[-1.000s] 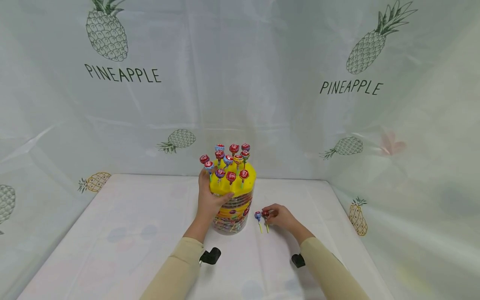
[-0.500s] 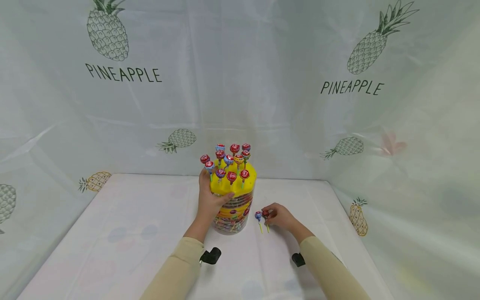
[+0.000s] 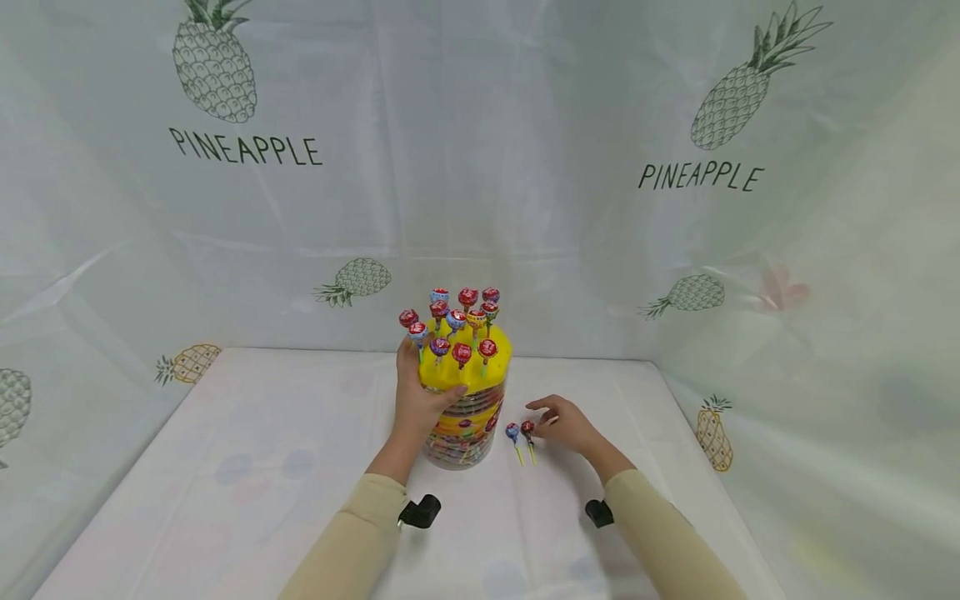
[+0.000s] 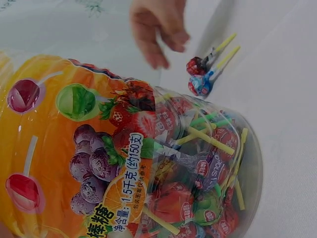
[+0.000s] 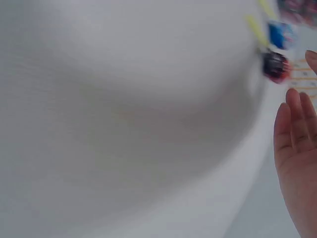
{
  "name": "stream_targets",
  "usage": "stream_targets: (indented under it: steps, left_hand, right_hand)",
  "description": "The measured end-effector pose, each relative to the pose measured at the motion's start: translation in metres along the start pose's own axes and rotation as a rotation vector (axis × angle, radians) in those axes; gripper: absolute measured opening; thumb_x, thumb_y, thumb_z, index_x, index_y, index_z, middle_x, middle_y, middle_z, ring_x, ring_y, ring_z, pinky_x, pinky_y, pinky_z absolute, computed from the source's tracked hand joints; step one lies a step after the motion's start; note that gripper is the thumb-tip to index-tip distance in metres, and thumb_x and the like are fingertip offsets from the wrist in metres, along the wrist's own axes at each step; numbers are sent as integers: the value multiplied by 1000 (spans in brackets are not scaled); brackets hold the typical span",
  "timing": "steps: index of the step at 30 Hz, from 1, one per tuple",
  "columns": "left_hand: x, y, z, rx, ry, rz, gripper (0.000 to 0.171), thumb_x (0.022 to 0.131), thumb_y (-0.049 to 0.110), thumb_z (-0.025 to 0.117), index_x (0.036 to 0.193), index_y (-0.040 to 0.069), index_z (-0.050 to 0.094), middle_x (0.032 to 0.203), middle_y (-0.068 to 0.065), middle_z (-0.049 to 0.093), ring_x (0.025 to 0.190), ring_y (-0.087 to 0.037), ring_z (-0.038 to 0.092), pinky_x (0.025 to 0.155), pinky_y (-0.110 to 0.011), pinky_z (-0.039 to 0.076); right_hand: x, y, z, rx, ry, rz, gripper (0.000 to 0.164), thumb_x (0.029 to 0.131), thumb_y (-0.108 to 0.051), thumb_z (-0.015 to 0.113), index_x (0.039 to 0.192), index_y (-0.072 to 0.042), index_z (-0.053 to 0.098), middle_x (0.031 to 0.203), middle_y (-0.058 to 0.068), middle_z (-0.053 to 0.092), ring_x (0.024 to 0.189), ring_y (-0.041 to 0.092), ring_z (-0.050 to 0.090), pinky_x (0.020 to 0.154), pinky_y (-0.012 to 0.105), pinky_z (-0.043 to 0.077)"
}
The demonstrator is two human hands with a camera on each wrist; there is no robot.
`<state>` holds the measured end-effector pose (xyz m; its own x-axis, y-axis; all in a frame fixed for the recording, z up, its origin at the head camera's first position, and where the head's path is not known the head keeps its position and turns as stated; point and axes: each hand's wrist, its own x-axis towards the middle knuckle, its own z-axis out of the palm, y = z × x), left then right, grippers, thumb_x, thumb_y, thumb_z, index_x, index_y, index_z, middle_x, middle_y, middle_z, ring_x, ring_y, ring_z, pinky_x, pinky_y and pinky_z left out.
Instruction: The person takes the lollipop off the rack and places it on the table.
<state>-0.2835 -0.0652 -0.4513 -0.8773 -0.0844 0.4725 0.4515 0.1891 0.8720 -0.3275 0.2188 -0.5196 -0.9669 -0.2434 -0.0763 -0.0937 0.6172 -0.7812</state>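
Observation:
A clear plastic candy jar (image 3: 459, 450) with a yellow lid (image 3: 501, 367) stands upright, several wrapped lollipops (image 3: 462, 355) sticking up from the lid. My left hand (image 3: 418, 407) grips the jar near its top, thumb across the front. To the jar's right, a blue lollipop (image 3: 512, 431) and a dark red lollipop (image 3: 527, 427) lie side by side on the table, their yellow sticks towards me. Just right of the red one hovers my right hand (image 3: 567, 425), its fingers loosely spread and holding nothing. In the left wrist view, more lollipops (image 4: 171, 203) fill the jar's lower part.
The table (image 3: 300, 500) has a pale cloth over it. Behind it hangs a white curtain (image 3: 480, 167) with pineapple prints, which also runs along both sides. A black wrist camera (image 3: 420, 511) sits beneath my left sleeve.
My right hand has let go of the red lollipop and drawn slightly up and to the right, its fingers spreading. The left hand and the jar stay in place.

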Motion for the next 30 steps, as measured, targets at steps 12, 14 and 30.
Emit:
stream_targets:
  steps: [12, 14, 30]
  left_hand:
    - [0, 0, 0, -22, 2, -5, 97, 77, 56, 76, 151, 23, 22, 154, -6, 16, 133, -27, 37, 113, -47, 29]
    - [0, 0, 0, -18, 4, -8, 97, 77, 57, 75, 151, 24, 23, 154, -6, 16, 133, -27, 37, 113, -47, 29]
    - [0, 4, -1, -40, -14, -19, 99, 74, 54, 79, 151, 19, 27, 157, -7, 8, 136, -30, 31, 114, -47, 27]
  right_hand:
    - [-14, -78, -41, 228, 75, -233, 44, 86, -4, 73, 128, -2, 60, 127, 16, 56, 110, 38, 56, 91, 36, 52]
    - [-21, -99, -47, 269, 72, -274, 44, 87, -2, 72, 128, 1, 59, 128, 19, 55, 111, 40, 55, 91, 33, 51]
    - [-30, -186, -59, 436, 61, -462, 46, 85, 10, 68, 130, 6, 56, 130, 18, 53, 115, 44, 48, 100, 52, 43]
